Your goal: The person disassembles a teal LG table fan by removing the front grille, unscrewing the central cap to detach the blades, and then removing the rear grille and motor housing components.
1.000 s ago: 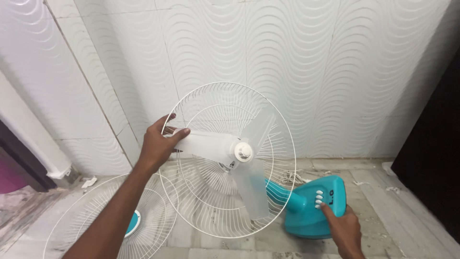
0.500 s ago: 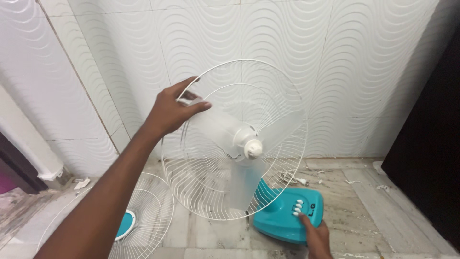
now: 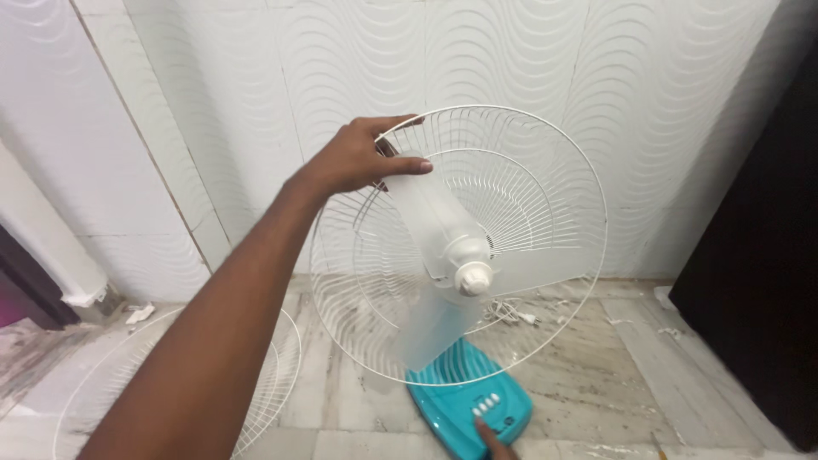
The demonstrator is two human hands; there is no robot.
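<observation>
The left hand [image 3: 362,162] is up at the top-left rim of the rear fan guard [image 3: 528,170], fingers curled over the wire and thumb pressed on the tip of one translucent blade [image 3: 434,217], so it is closed around the rim and the blade together. The guard is a shallow white wire bowl standing upright and facing the room; inside it sit the three pale blades, joined at a white hub cap [image 3: 475,278] near the middle.

Below the guard, the teal fan base [image 3: 456,409] rests on the marble floor [image 3: 579,375]. Only a fingertip of the right hand [image 3: 492,441] shows at the bottom edge, touching the base just under the row of white buttons [image 3: 486,404]; I can't tell how the rest of that hand is held.

A second wire guard [image 3: 264,375] lies flat on the floor to the left, partly hidden by the forearm. A white cord [image 3: 511,313] lies near the patterned white wall tiles [image 3: 213,102].
</observation>
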